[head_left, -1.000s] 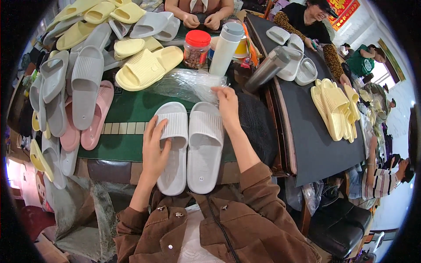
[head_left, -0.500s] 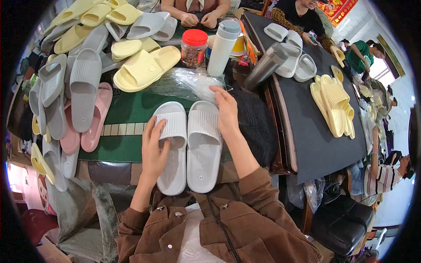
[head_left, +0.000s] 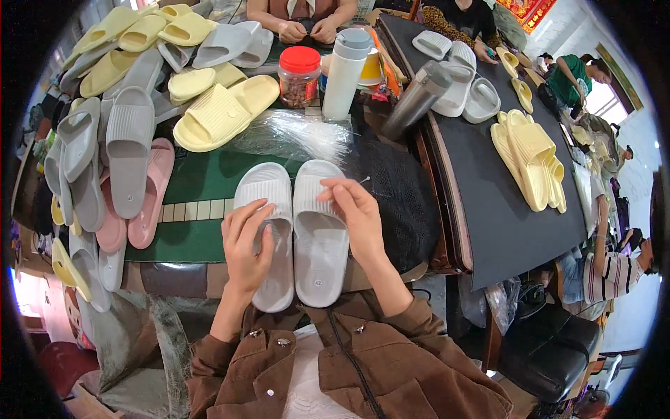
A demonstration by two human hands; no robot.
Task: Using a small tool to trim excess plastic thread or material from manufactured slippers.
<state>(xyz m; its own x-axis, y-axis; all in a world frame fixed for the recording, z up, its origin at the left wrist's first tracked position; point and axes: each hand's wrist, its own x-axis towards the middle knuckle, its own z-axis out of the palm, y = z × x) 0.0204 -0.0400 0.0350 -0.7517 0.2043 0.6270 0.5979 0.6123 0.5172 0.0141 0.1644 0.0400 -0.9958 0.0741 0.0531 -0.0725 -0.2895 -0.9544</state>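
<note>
A pair of light grey slide slippers stands side by side in front of me, toes pointing away. Over the left slipper (head_left: 269,183) my left hand (head_left: 246,244) is open, its fingers loosely spread beside the ribbed strap. Above the strap of the right slipper (head_left: 321,269), my right hand (head_left: 361,220) has thumb and fingers pinched together. A thin, pale plastic tie (head_left: 366,179) sticks out from behind its fingers; most of it is hidden. Beyond the slippers lies a bundle of similar clear strands (head_left: 326,140) on crumpled plastic wrap.
Grey, yellow and pink slippers (head_left: 130,153) are heaped on the left. A red-lidded jar (head_left: 299,77), a white bottle (head_left: 346,77) and a steel tumbler (head_left: 417,101) stand at the back. More slippers lie on the black table (head_left: 481,230) at right. Other people sit around.
My right hand has drawn back from the bundle toward the right slipper's strap, now with a thin tie in its fingers. My left hand has lifted slightly off the left strap.
</note>
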